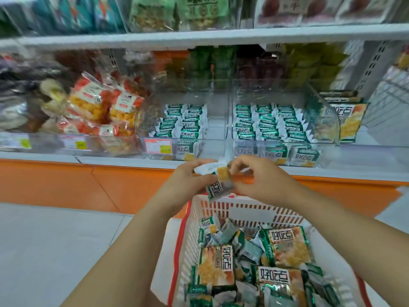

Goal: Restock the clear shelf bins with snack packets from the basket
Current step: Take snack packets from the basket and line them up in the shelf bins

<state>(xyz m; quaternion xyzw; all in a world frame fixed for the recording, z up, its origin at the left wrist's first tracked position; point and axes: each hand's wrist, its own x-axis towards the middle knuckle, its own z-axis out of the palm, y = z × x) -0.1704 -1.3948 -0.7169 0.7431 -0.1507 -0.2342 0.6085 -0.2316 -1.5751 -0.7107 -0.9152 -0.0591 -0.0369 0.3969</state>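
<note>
Above the far end of the white and orange basket (247, 211), my left hand (190, 185) and my right hand (259, 176) both pinch a small green and white snack packet (219, 182). The basket holds several small packets and three larger green cracker packs (285, 244). Straight ahead on the shelf are two clear bins: the left bin (217, 120) is partly filled with rows of small green packets, while the right bin (276, 122) carries fuller rows.
A clear bin at the far right holds larger cracker packs (345, 120). Bags of orange and red snacks (104, 107) lie in the bins to the left. An orange shelf base (88, 185) runs below the white shelf edge, with pale floor at the lower left.
</note>
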